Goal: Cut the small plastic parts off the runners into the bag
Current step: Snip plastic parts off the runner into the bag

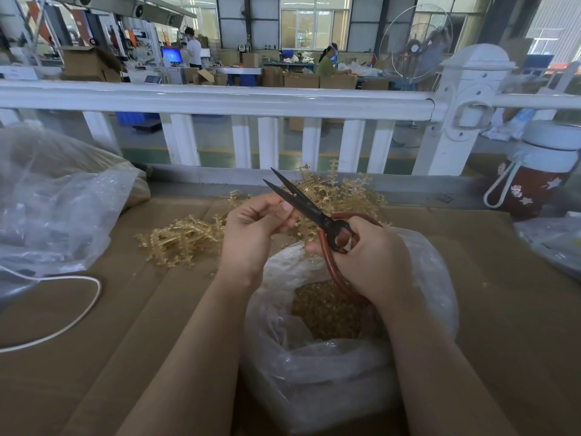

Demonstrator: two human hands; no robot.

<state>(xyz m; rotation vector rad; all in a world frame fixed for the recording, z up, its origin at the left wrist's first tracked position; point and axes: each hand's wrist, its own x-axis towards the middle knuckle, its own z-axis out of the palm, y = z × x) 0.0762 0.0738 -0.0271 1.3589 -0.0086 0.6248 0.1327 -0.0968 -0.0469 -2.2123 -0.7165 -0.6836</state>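
Two hands busy: left hand [254,225] pinching a light, brittle runner [300,223], best held at its stem; right hand [366,253] gripping scissors [309,206], blades parted toward eleven o'clock above the bag [314,366].

No legible text, label or brand anywhere; star stickers on bottle [534,187] carry no lettering

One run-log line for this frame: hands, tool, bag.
left hand: pinches amber plastic runner | right hand: grips red-handled black scissors, blades open | clear plastic bag: open below, holds cut parts
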